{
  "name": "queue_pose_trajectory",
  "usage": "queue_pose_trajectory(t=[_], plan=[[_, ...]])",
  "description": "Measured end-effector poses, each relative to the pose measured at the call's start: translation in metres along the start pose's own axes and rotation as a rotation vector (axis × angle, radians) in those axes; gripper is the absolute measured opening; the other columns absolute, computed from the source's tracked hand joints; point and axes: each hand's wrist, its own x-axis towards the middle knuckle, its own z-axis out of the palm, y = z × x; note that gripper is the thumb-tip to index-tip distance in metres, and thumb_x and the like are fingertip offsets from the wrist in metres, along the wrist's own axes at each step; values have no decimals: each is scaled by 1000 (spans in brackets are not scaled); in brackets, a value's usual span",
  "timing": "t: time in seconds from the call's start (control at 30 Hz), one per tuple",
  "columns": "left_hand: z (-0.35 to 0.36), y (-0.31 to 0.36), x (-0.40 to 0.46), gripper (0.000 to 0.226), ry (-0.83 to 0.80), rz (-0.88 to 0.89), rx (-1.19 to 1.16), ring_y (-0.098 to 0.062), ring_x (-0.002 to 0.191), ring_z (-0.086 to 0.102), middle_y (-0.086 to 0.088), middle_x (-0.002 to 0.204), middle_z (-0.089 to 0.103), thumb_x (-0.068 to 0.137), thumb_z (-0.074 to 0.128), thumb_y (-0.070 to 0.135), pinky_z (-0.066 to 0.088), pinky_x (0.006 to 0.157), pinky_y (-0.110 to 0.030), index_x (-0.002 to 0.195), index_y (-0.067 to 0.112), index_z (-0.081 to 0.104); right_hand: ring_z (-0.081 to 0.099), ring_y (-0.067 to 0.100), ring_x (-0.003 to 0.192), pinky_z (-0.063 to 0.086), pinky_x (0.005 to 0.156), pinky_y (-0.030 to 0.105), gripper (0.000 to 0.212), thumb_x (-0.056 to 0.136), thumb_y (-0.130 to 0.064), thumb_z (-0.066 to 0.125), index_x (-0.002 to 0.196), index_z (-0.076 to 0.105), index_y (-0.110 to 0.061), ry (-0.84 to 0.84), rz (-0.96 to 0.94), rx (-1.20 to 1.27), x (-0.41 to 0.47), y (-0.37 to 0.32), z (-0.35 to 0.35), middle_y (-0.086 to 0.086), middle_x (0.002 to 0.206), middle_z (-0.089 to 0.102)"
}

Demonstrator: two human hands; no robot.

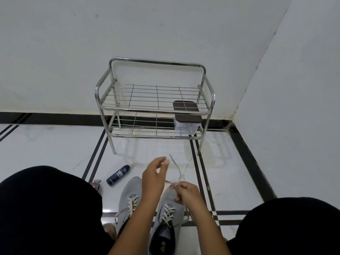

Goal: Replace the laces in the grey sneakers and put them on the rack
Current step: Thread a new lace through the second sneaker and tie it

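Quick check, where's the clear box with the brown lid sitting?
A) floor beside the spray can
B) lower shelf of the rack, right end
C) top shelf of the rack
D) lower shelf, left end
B: the clear box with the brown lid stands on the lower shelf at the right end of the metal rack, under the top shelf's wires.

The light is soft and a bit dim. The shiny floor (55, 144) glares beyond the left hand (153, 174). Fingers look blurry. Straight lines bend near the edges.
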Motion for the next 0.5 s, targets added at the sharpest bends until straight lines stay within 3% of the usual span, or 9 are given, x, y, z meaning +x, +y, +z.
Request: queue_pose_trajectory(t=[0.07,0.17,0.23,0.33,0.4,0.5], plan=[[-1,-25,4,34,49,-192,54,-12,98,54,5,106,60,101,38,38,39,81,-26,117,14,57,41,12,49,46,63,32,14,90,-10,61,80,68,-4,101,52,216,9,6,-8,2,59,44],[14,-61,-2,51,-323,-549,4,-22,105,57,-7,110,66,103,17,45,38,92,-33,114,14,55,39,10,42,42,59,29,12,93,-9,59,88,68,-3,141,93,453,18,9,-13,1,55,42],[22,-70,-15,55,-515,-598,-56,-20,95,62,-5,91,71,103,12,48,42,87,-32,105,17,58,41,10,44,44,60,29,16,96,-14,57,92,69,-3,71,101,431,18,9,-15,0,55,43],[25,-76,-14,64,-446,-623,-141,-16,55,53,1,53,55,99,21,54,42,60,-26,89,8,64,44,9,49,45,58,22,21,95,-19,59,81,63,-5,-141,53,100,17,5,-31,2,59,46],[20,-75,-5,62,-322,-686,-189,-11,41,39,4,44,43,98,24,55,34,48,-22,84,8,63,48,8,50,44,56,19,27,91,-20,65,67,57,-11,-265,19,-270,17,4,-38,1,59,51],[19,-80,1,56,-419,-761,-156,-11,38,37,-3,48,55,102,28,49,35,52,-23,99,7,65,53,11,60,42,61,24,36,88,-20,67,55,55,-28,-145,-112,-676,26,13,-32,-4,61,57]])
